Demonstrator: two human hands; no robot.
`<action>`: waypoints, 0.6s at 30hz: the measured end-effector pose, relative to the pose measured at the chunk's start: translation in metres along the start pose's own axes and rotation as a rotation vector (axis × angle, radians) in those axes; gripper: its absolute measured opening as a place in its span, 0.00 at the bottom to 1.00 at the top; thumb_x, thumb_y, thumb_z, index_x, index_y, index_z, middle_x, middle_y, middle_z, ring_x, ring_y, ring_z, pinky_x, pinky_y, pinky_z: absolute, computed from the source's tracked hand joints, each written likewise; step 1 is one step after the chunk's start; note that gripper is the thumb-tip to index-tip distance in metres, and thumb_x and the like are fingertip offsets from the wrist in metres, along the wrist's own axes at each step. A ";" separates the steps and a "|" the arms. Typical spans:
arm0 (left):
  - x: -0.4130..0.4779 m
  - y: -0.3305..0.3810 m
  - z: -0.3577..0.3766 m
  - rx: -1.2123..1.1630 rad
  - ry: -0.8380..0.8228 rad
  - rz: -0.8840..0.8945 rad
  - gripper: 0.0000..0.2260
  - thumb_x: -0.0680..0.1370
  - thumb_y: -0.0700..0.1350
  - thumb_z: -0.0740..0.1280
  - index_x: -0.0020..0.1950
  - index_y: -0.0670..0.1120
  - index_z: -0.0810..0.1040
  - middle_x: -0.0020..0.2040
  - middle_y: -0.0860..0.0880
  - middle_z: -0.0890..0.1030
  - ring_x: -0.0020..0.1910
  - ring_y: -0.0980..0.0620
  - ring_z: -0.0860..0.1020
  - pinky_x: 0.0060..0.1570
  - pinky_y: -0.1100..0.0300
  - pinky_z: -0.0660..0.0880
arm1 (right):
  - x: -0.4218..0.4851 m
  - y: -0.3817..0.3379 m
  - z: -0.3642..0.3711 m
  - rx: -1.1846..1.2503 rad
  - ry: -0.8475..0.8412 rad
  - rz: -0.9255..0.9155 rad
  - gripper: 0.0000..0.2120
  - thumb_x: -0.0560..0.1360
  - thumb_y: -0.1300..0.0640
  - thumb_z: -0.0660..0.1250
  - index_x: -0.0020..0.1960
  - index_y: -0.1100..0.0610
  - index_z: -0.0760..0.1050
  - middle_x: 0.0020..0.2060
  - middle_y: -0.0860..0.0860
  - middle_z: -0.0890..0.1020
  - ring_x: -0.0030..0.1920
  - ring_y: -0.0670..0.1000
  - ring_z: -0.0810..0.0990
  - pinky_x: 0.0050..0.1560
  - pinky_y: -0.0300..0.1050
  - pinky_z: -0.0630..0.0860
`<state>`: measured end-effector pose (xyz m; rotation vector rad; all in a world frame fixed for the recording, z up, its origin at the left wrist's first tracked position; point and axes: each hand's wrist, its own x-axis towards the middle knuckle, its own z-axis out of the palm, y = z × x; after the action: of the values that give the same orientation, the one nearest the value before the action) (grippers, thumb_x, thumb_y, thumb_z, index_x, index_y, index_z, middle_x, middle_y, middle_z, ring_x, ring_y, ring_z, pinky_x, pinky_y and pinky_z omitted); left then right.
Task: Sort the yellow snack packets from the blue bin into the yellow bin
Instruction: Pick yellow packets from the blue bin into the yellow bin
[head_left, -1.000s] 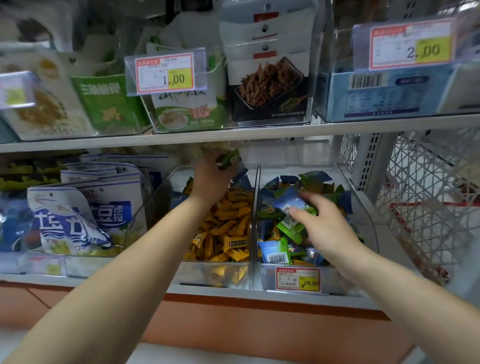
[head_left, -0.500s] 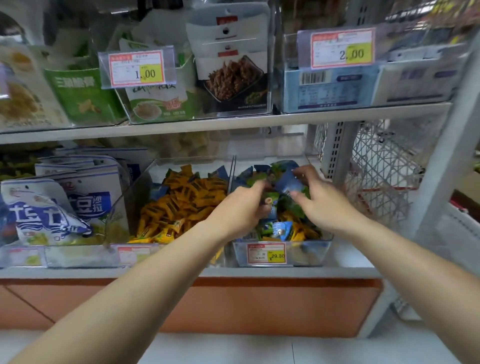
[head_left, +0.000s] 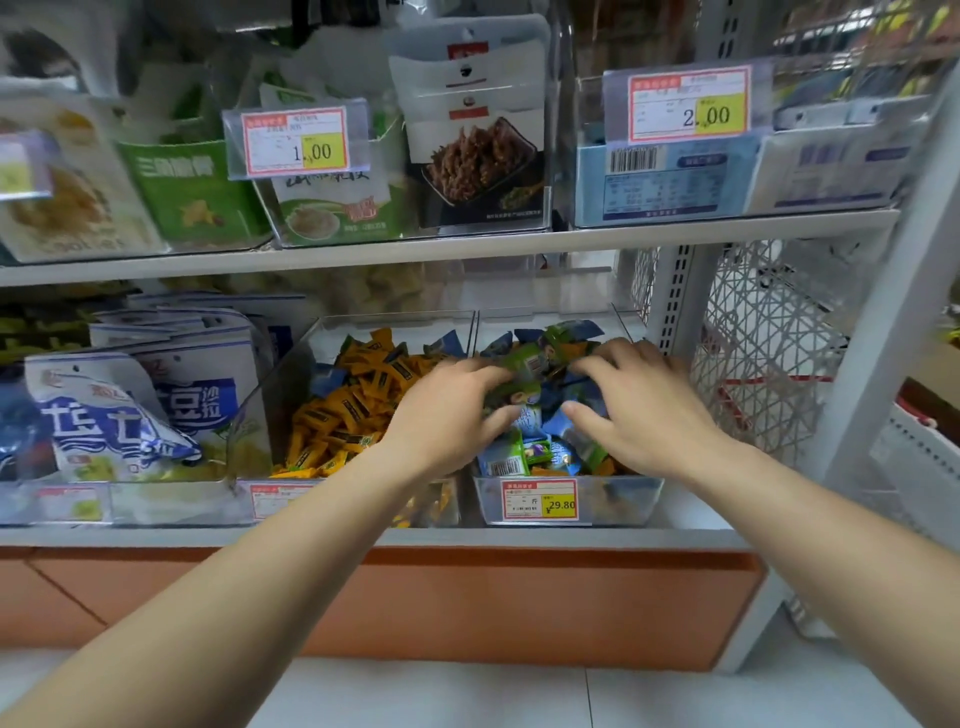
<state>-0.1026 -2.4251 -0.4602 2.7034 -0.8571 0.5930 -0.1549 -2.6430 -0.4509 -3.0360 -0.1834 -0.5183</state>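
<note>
1. Starting at the left end of the lower shelf (head_left: 156, 535), white and blue bags (head_left: 130, 415) stand in a row behind a clear front panel.
2. Just right of them sits the yellow bin (head_left: 280, 374), a clear box at the shelf's front edge, heaped with yellow packets (head_left: 353, 410); a few blue ones lie at its back.
3. The left hand (head_left: 447, 415) reaches over the wall between the two bins. Its fingers are bent down onto green wrappers in the next bin and its thumb is tucked below them. Whether it actually grips a packet or only rakes the pile, I cannot tell.
4. The blue bin (head_left: 623, 499) touches the yellow bin's right wall and holds a mixed heap of blue and green packets (head_left: 540, 452). A sliver of a yellow wrapper (head_left: 550, 472) shows low at the front, under the heap.
5. A red and yellow price tag (head_left: 540, 500) reading 29.80 is fixed to the front wall of this bin.
6. The right hand (head_left: 649, 410) lies on the right half of the same heap, with its fingers spread and bent into the wrappers and its thumb pointing toward the left hand. I cannot tell if it holds anything.
7. Past the shelf's right end stands a white mesh panel (head_left: 769, 353).
</note>
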 end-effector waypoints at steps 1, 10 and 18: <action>-0.006 -0.004 -0.005 0.000 0.003 -0.002 0.21 0.78 0.59 0.65 0.70 0.54 0.75 0.65 0.52 0.78 0.63 0.50 0.75 0.57 0.52 0.76 | 0.000 -0.006 -0.003 0.028 0.013 -0.013 0.24 0.76 0.37 0.58 0.68 0.46 0.71 0.61 0.50 0.74 0.63 0.55 0.70 0.60 0.54 0.68; -0.120 -0.094 -0.027 0.047 0.027 -0.303 0.17 0.80 0.59 0.61 0.62 0.51 0.78 0.59 0.53 0.79 0.59 0.52 0.76 0.55 0.55 0.75 | 0.017 -0.105 -0.003 0.322 -0.029 -0.297 0.15 0.77 0.42 0.62 0.61 0.45 0.76 0.57 0.44 0.73 0.60 0.48 0.70 0.61 0.50 0.69; -0.164 -0.140 -0.018 0.068 0.048 -0.186 0.16 0.79 0.53 0.69 0.62 0.46 0.81 0.57 0.49 0.81 0.57 0.49 0.78 0.58 0.56 0.75 | 0.138 -0.208 0.051 0.480 -0.182 -0.266 0.21 0.79 0.49 0.63 0.71 0.49 0.71 0.67 0.51 0.76 0.64 0.54 0.75 0.60 0.48 0.74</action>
<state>-0.1471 -2.2258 -0.5328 2.7770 -0.5744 0.6527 -0.0349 -2.4177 -0.4456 -2.5921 -0.6275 -0.1712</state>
